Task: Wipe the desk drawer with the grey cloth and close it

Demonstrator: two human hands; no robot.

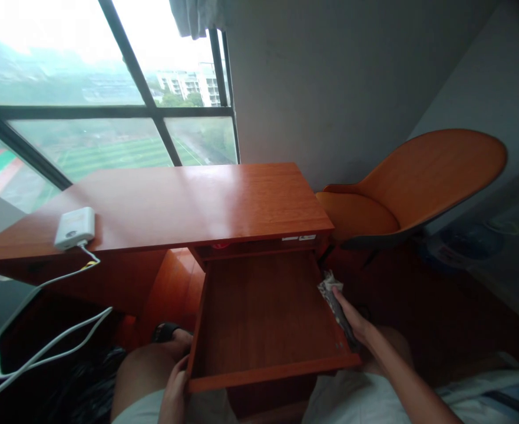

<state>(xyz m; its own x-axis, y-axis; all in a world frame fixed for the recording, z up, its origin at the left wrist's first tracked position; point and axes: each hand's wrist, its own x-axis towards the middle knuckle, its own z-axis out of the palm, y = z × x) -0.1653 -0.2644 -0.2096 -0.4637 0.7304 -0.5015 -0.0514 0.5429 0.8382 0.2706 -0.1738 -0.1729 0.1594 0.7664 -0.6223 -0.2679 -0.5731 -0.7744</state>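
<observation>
Drawer point(263, 312) pulled out from under the desk point(188, 200). Right hand point(351, 321) on its right wall, fingers closed round a crumpled cloth point(330, 288) pressed to the rim. Left hand point(175, 386) at front-left corner, fingers curled on the edge. White charger point(74, 227) w/ cable on desk.

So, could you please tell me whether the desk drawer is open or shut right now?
Open. The drawer is pulled well out from under the desk, its bare wooden bottom showing; the left hand rests at its front corner.

Single head view, looking forward-down over open drawer point(263, 318), desk point(188, 203) near, window point(86, 88) beyond.
</observation>
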